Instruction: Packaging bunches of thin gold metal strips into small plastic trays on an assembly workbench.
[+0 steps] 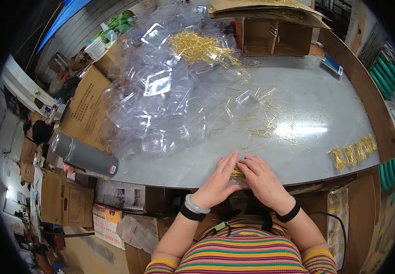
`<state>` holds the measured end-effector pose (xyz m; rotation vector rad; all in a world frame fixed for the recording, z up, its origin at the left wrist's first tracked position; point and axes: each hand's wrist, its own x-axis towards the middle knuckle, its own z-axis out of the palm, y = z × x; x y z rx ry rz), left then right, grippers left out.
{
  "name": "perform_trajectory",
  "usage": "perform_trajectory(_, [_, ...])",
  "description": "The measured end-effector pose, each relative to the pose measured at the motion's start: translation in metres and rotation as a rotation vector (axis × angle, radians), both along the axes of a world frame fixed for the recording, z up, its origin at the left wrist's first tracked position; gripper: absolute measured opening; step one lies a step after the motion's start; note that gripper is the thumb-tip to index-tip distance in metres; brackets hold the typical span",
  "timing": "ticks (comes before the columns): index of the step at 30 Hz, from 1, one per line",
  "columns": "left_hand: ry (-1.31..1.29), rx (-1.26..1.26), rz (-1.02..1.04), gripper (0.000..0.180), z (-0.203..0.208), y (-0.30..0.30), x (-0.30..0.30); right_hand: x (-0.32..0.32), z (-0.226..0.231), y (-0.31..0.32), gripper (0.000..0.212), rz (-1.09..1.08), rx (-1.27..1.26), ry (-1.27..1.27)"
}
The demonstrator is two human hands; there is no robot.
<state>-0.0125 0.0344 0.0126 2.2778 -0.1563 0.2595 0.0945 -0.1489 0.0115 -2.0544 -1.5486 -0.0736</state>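
Cupped at equal nearness, left hand (219, 178) and right hand (262, 177) flank gold wires (237, 173) seemingly running palm to palm; whether they squeeze, I cannot tell. Ahead-left, clear plastic packs (172, 116) carry a gold heap (195, 46); far ahead-right stands an open cardboard box (294, 37), contents unclear.

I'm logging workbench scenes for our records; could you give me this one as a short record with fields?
Surface: grey-topped table
Left hand: the left hand, pale bangle and dark band at its wrist, beside a small bunch of gold wire pieces at the near edge
Right hand: the right hand, dark wristband, at the bunch's other side
Loose stock: scattered gold wires; heaped gold wires on a clear plastic pile
Bundled: row of gold bundles, near right corner
Left end: grey bottle
Far side: open cardboard box
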Motion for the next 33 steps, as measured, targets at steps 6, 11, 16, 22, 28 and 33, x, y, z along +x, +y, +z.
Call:
perform_trajectory(6, [-0.032,0.024,0.148,0.073,-0.007,-0.02,-0.007,-0.008,0.0,0.007,0.048,-0.052,0.013,-0.065])
perform_trajectory(11, [-0.146,0.049,0.273,0.064,-0.015,-0.053,0.0,-0.007,0.001,0.004,0.053,0.016,0.081,-0.015])
perform_trajectory(16, [-0.119,0.06,0.234,0.071,-0.017,-0.049,-0.002,-0.01,0.005,0.001,0.051,0.001,0.056,-0.032])
perform_trajectory(22, [-0.053,-0.044,0.199,0.071,0.003,-0.026,-0.014,-0.003,0.003,0.0,0.047,-0.033,0.01,-0.055])
perform_trajectory(28, [0.263,-0.582,0.791,0.032,0.022,0.08,-0.051,0.018,0.002,-0.009,0.039,-0.105,0.095,0.0])
perform_trajectory(33, [0.322,-0.989,0.956,0.029,0.025,0.149,-0.048,0.015,0.005,-0.012,0.041,-0.127,0.163,0.047])
